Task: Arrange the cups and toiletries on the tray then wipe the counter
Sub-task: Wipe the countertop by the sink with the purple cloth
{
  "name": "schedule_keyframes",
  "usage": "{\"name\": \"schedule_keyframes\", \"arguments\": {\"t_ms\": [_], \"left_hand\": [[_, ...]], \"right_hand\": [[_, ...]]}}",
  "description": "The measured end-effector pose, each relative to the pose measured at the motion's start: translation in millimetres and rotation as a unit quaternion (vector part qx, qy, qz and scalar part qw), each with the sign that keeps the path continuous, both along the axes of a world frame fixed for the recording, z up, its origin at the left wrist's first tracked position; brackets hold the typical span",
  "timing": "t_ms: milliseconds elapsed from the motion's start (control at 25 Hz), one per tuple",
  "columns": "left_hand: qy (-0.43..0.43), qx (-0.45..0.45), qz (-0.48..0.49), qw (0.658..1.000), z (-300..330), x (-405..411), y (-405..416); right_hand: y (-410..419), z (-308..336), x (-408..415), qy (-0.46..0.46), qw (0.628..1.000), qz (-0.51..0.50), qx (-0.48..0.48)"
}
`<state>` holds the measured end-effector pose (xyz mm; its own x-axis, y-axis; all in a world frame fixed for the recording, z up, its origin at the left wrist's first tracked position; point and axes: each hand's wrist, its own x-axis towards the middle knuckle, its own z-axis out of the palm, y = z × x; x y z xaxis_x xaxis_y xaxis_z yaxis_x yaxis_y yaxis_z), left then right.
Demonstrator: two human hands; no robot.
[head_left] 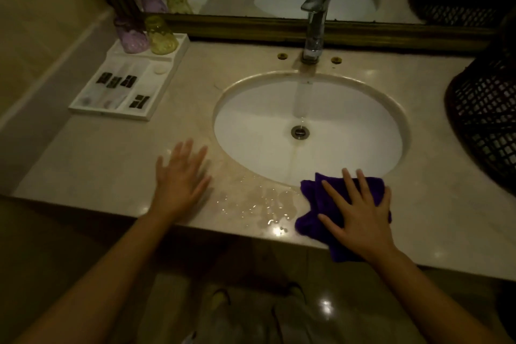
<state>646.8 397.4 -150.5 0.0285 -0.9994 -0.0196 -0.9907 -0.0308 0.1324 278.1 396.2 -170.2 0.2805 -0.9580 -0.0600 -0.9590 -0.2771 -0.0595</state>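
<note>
Your right hand (360, 215) lies flat, fingers spread, pressing the crumpled purple microfibre cloth (315, 204) onto the beige marble counter (111, 176), beside the water puddle (268, 204) it must take. Your left hand (181, 179), open and empty, looks placed to brace you. The white compartmented tray (164, 92) already holds cups and toiletries.

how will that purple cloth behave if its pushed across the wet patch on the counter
The purple cloth is probably floppy: it lies in folds, one corner drooping over the counter edge. Under the flat right hand it will likely bunch rather than slide stiffly. It looks plush, so it should soak up the water droplets and get heavier.
</note>
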Motion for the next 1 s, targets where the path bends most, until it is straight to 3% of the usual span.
{"name": "schedule_keyframes", "arguments": {"t_ms": [200, 400, 480, 600, 760, 1000], "left_hand": [[-0.007, 0.068, 0.027, 0.997, -22.4, 121.8, -13.0], [-0.013, 0.018, 0.019, 1.0, -40.1, 139.9, -20.2], [-0.014, 0.011, 0.019, 1.0, -43.2, 139.5, -19.3], [-0.004, 0.001, 0.02, 1.0, -47.0, 142.1, -20.8], [-0.01, -0.009, 0.016, 1.0, -51.2, 144.2, -22.5], [-0.003, -0.004, -0.003, 1.0, -46.5, 142.5, -21.2]], "right_hand": [[3.8, -1.3, 14.6, 0.015, 0.995, -0.095, 0.019], [21.6, -2.9, 84.3, -0.034, 0.946, -0.323, 0.004], [23.1, -3.8, 128.0, -0.043, 0.941, -0.336, 0.004], [20.7, -6.5, 187.0, -0.033, 0.964, -0.265, 0.014], [26.0, -6.2, 234.4, -0.06, 0.994, -0.096, -0.005], [76.2, -13.9, 237.5, -0.101, 0.989, 0.099, -0.043]]}}
